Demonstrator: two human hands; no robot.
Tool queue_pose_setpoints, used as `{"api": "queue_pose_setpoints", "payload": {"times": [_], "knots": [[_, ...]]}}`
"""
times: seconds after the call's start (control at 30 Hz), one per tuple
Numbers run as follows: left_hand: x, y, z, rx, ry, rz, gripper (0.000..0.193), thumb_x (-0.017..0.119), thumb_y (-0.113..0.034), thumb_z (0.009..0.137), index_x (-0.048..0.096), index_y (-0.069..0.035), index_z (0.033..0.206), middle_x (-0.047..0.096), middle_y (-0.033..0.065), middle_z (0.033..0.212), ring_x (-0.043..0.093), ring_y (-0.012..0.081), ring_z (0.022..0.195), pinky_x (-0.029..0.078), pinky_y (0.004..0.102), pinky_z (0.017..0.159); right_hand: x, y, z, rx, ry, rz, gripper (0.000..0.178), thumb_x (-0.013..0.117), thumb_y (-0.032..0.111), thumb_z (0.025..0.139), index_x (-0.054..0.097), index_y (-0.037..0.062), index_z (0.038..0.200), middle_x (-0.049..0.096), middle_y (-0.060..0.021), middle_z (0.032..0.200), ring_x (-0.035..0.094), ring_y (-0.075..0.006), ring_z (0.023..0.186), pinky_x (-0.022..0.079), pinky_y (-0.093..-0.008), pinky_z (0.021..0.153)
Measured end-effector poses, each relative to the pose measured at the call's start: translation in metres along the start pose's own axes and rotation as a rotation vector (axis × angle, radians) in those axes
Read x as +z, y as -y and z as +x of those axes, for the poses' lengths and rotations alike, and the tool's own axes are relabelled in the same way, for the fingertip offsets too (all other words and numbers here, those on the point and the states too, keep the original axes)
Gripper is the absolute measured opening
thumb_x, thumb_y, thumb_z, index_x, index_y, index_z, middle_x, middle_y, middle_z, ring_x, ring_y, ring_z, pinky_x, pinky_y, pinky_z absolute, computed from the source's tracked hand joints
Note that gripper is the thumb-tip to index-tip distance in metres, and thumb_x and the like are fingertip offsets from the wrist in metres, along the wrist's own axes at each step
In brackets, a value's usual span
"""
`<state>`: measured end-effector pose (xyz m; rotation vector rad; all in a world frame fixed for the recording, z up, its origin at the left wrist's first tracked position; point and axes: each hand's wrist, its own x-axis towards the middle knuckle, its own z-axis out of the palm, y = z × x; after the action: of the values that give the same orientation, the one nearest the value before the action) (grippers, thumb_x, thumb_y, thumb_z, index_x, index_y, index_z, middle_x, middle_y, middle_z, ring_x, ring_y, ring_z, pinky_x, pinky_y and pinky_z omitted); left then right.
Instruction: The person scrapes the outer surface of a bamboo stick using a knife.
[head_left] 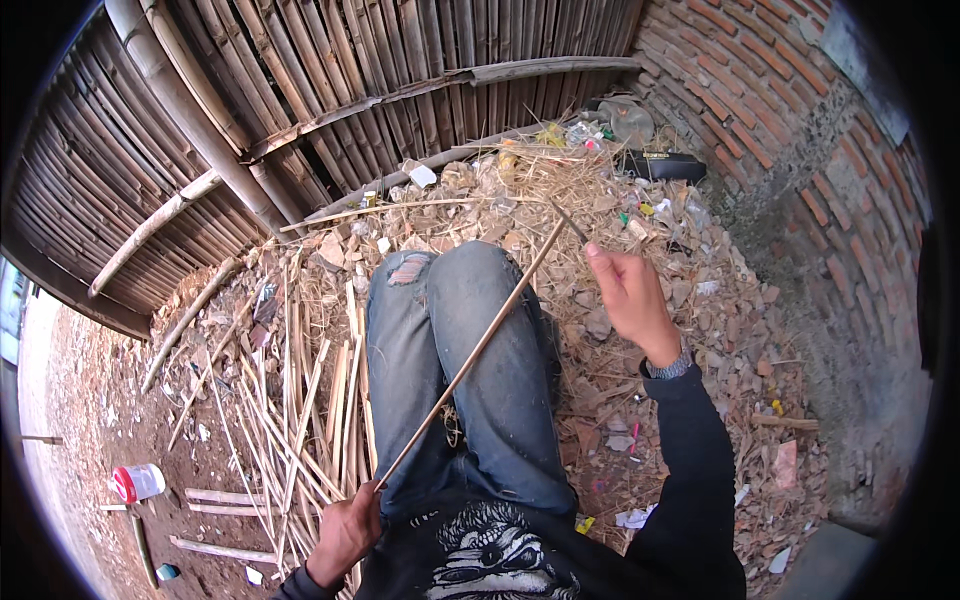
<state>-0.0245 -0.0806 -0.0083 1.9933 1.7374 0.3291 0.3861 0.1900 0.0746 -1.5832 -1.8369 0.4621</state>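
Observation:
A long thin bamboo strip (475,355) slants across my jeans, from lower left to upper right. Its near end is in the closed fingers of my left hand (350,530), by my left hip. Beyond my right knee, my right hand (632,302) is closed round a knife, with the thumb stretched along it. The knife's narrow dark blade (570,221) meets or overlaps the strip's far end; whether it cuts in is too small to tell. My fingers hide the handle.
Many split bamboo strips (290,450) lie left of my legs. A red-and-white tub (138,483) sits farther left. Rubble and straw (560,175) cover the ground ahead, near a black case (663,166). A bamboo wall (400,60) and a brick wall (790,150) enclose this corner.

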Motion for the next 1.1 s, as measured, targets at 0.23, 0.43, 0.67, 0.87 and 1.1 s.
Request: {"api": "queue_pose_setpoints", "payload": {"times": [0.23, 0.43, 0.67, 0.87, 1.1], "knots": [[0.007, -0.031, 0.041, 0.133, -0.136, -0.024, 0.026, 0.063, -0.009, 0.098, 0.064, -0.002, 0.123, 0.06, 0.0199, 0.057, 0.061, 0.0382, 0.047, 0.045, 0.0489, 0.044, 0.058, 0.051, -0.093, -0.296, 0.321, -0.149, 0.058, 0.063, 0.048, 0.1, 0.062, 0.0037, 0.062, 0.058, -0.019, 0.053, 0.063, -0.0417, 0.053, 0.05, -0.0497, 0.051], [0.001, -0.028, 0.035, 0.093, -0.129, -0.068, 0.024, 0.063, -0.01, 0.098, 0.063, -0.002, 0.121, 0.061, 0.0204, 0.06, 0.062, 0.0392, 0.048, 0.045, 0.0497, 0.045, 0.05, 0.017, -0.044, -0.19, 0.053, -0.26, 0.059, 0.059, 0.049, 0.102, 0.064, 0.0032, 0.065, 0.058, -0.0205, 0.055, 0.063, -0.0402, 0.052, 0.046, -0.0499, 0.047], [-0.004, -0.031, 0.021, 0.037, -0.101, 0.005, 0.024, 0.062, -0.01, 0.098, 0.063, -0.003, 0.121, 0.063, 0.0226, 0.064, 0.063, 0.0401, 0.051, 0.047, 0.05, 0.047, 0.04, 0.015, -0.038, -0.302, 0.132, -0.251, 0.064, 0.056, 0.054, 0.101, 0.067, 0.0032, 0.064, 0.059, -0.021, 0.052, 0.064, -0.0421, 0.052, 0.051, -0.0514, 0.05], [-0.005, -0.02, 0.016, -0.013, -0.096, 0.044, 0.026, 0.063, -0.012, 0.098, 0.064, -0.007, 0.123, 0.065, 0.0224, 0.066, 0.064, 0.0398, 0.052, 0.049, 0.0498, 0.047, 0.011, -0.02, 0.023, -0.039, -0.015, -0.437, 0.07, 0.05, 0.058, 0.103, 0.07, 0.0012, 0.068, 0.063, -0.0225, 0.058, 0.067, -0.0422, 0.058, 0.053, -0.0532, 0.054], [0.004, -0.006, 0.013, 0.033, -0.138, 0.071, 0.03, 0.064, -0.011, 0.095, 0.063, -0.007, 0.125, 0.064, 0.0206, 0.065, 0.064, 0.0397, 0.052, 0.049, 0.0501, 0.048, -0.035, -0.029, 0.038, 0.143, -0.166, -0.165, 0.064, 0.056, 0.054, 0.103, 0.067, -0.0005, 0.07, 0.063, -0.0186, 0.059, 0.067, -0.0338, 0.058, 0.052, -0.0461, 0.059]]}}
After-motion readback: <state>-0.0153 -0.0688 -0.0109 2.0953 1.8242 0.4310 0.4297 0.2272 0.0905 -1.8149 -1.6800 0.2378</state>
